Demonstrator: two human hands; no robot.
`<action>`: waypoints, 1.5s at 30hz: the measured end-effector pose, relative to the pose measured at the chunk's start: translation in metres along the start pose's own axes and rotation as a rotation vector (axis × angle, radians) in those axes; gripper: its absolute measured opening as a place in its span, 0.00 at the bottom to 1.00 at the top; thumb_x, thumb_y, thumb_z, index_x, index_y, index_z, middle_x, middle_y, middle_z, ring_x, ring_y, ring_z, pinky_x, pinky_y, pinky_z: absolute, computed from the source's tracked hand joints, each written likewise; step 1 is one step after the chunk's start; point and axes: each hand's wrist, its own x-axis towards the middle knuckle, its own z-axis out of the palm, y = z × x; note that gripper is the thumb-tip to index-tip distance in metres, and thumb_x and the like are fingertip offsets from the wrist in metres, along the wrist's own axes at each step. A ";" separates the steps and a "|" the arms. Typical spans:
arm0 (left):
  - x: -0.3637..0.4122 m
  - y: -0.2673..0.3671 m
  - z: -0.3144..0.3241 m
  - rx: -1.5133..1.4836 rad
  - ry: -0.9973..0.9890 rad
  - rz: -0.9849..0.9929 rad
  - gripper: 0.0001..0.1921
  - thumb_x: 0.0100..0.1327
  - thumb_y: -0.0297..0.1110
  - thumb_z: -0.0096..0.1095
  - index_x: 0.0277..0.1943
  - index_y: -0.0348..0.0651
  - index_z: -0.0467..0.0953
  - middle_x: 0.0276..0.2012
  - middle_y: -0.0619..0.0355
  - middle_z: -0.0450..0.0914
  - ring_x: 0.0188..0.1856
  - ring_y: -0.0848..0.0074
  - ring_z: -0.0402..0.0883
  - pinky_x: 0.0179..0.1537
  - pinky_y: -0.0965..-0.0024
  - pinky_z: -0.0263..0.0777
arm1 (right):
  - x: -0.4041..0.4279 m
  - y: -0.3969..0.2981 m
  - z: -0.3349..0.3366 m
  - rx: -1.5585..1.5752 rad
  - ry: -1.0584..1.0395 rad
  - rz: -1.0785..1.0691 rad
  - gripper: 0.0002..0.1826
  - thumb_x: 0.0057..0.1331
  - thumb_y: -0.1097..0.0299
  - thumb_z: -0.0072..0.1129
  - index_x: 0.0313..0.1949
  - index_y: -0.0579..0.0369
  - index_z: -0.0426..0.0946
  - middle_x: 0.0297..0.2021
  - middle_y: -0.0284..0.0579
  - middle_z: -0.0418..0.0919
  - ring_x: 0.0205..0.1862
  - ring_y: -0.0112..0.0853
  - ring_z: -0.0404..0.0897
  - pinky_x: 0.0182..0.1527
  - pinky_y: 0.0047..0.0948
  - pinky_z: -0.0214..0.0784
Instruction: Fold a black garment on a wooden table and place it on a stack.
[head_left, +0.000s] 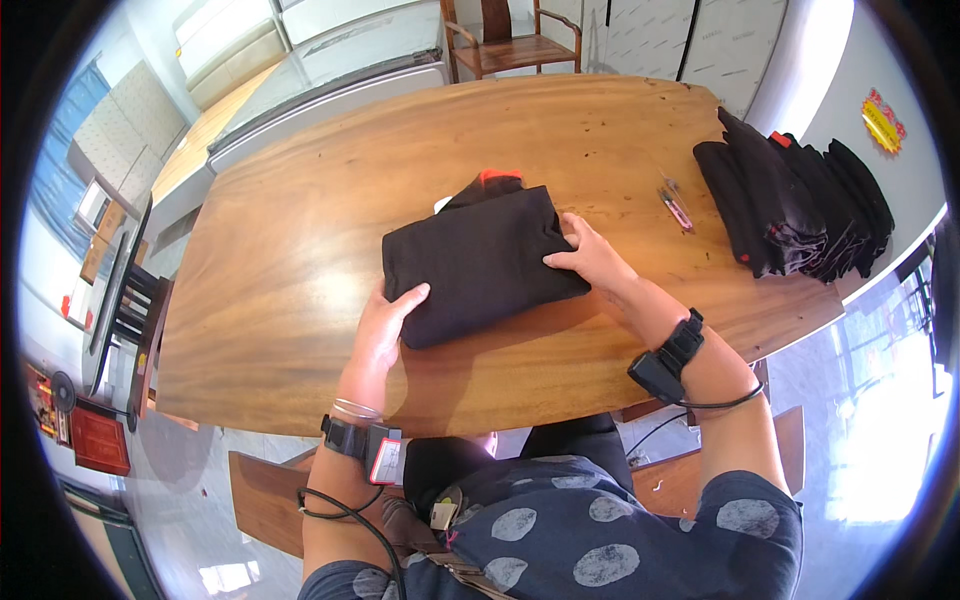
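A folded black cloth garment (480, 262) lies before me, tilted slightly, between my two hands. My left hand (390, 319) grips its lower left edge, thumb on top and fingers hidden underneath. At the right edge, my right hand (589, 255) holds it with the thumb on top and the other fingers at the side. Behind the garment, a dark fabric piece with an orange-red patch (501, 175) shows, with a small white thing (442, 204) beside it. Pink-handled thread snips (679, 212) lie on the table to the right.
Several folded black garments (787, 202) are piled at the right end of the wooden table (285, 262). A wooden armchair (514, 49) stands beyond the far edge. A wooden bench (262, 487) is below the near edge. Cables hang from devices strapped to both my forearms.
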 end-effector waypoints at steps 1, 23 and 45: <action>0.000 0.004 0.003 0.012 -0.057 -0.060 0.32 0.56 0.28 0.71 0.61 0.27 0.63 0.54 0.47 0.75 0.54 0.67 0.76 0.57 0.67 0.69 | 0.003 0.001 -0.003 0.000 0.005 -0.002 0.38 0.56 0.70 0.64 0.64 0.64 0.58 0.48 0.56 0.77 0.47 0.36 0.77 0.52 0.32 0.70; -0.068 0.000 -0.018 1.172 -0.478 0.644 0.20 0.45 0.10 0.47 0.37 0.46 0.78 0.57 0.52 0.75 0.66 0.52 0.64 0.65 0.56 0.58 | -0.079 0.001 -0.062 -0.563 -0.510 -0.561 0.11 0.49 0.81 0.50 0.29 0.52 0.79 0.36 0.37 0.80 0.55 0.40 0.72 0.60 0.39 0.60; 0.130 -0.014 0.003 0.679 0.040 0.281 0.23 0.63 0.42 0.64 0.52 0.30 0.74 0.46 0.46 0.82 0.50 0.66 0.80 0.53 0.66 0.72 | 0.141 0.001 -0.035 -1.006 0.300 -0.174 0.39 0.53 0.50 0.67 0.57 0.66 0.69 0.51 0.59 0.77 0.55 0.47 0.75 0.59 0.39 0.66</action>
